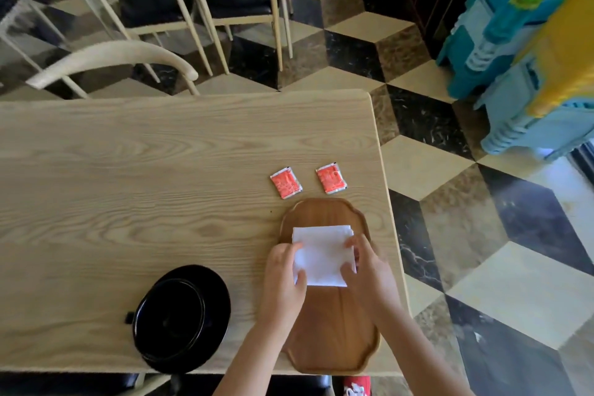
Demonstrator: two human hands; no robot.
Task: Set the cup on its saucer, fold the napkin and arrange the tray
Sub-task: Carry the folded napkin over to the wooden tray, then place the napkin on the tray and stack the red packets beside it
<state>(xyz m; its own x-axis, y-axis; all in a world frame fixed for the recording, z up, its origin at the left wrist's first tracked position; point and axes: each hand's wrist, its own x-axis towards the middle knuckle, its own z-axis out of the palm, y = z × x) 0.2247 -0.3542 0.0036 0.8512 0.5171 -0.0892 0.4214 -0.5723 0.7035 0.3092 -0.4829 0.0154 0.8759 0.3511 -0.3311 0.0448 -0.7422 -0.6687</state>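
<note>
A white napkin [321,254], folded to a rectangle, lies on the far half of the brown wooden tray [331,334] near the table's right edge. My left hand [284,280] pinches the napkin's left edge. Its right edge is pinched by my right hand [366,270]. A black cup [170,318] stands on its black saucer [215,292] at the table's front, left of the tray, its small handle pointing left.
Two red sachets [286,182] [331,178] lie side by side on the light wooden table [128,186] just beyond the tray. Pale chairs [112,58] stand behind the table. Stacked blue and yellow plastic items [530,74] are on the tiled floor at right.
</note>
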